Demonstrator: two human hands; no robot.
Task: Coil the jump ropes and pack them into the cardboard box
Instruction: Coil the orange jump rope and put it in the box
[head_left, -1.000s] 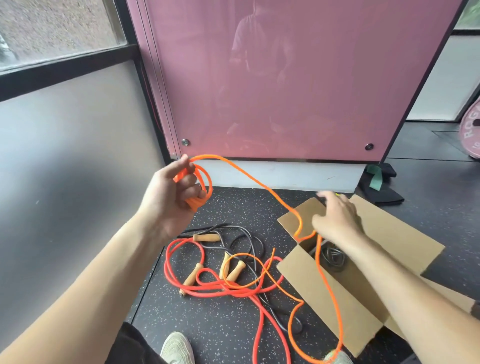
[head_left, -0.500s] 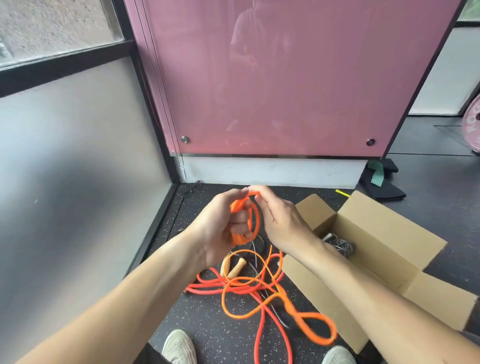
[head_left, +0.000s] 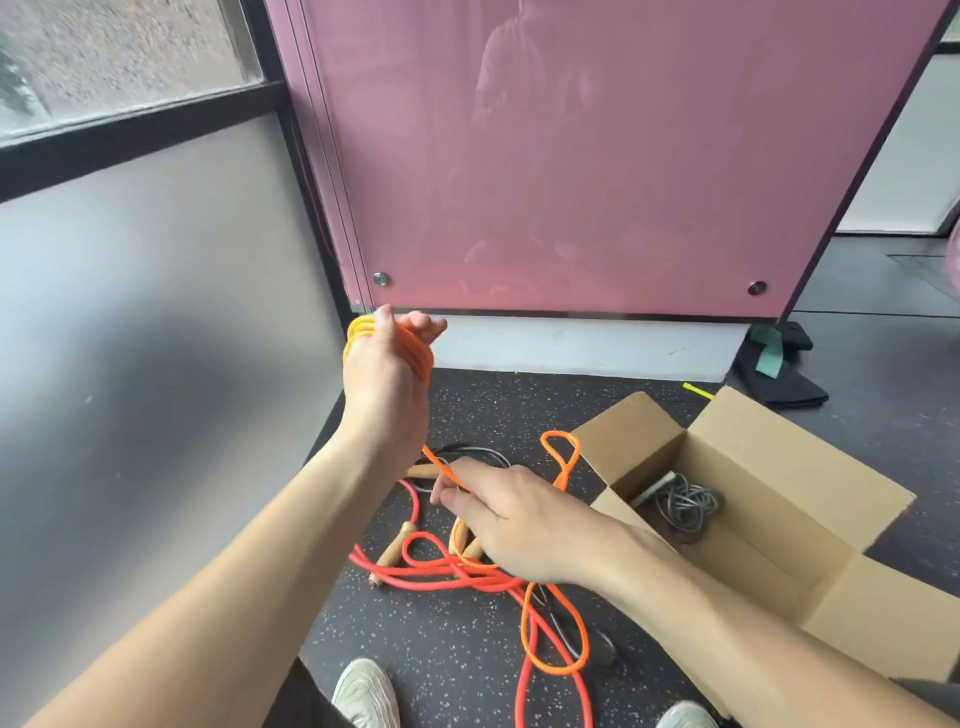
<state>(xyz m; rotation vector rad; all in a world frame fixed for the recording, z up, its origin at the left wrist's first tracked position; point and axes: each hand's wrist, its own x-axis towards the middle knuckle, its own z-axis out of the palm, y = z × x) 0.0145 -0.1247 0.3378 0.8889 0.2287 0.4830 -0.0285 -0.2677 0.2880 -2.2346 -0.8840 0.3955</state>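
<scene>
My left hand (head_left: 387, 371) is raised near the wall and grips several coils of the orange jump rope (head_left: 558, 629). A strand runs from it down to my right hand (head_left: 511, 522), which pinches it lower, above the floor. The rest of the orange rope lies in loose loops on the floor. Under my right hand lie a red jump rope (head_left: 415, 577) with wooden handles and a black rope (head_left: 480, 452). The open cardboard box (head_left: 769, 467) stands at the right with a coiled grey rope (head_left: 685, 506) inside.
A pink panel (head_left: 597, 156) and a white baseboard close off the far side, and a frosted glass wall (head_left: 145, 364) the left. Dark fabric with a green strap (head_left: 774, 364) lies behind the box. My two shoes (head_left: 363, 693) show at the bottom edge.
My hands were together at the coil half a second ago. Now my left hand has risen to the left with the coil, and my right hand has dropped down along the strand.
</scene>
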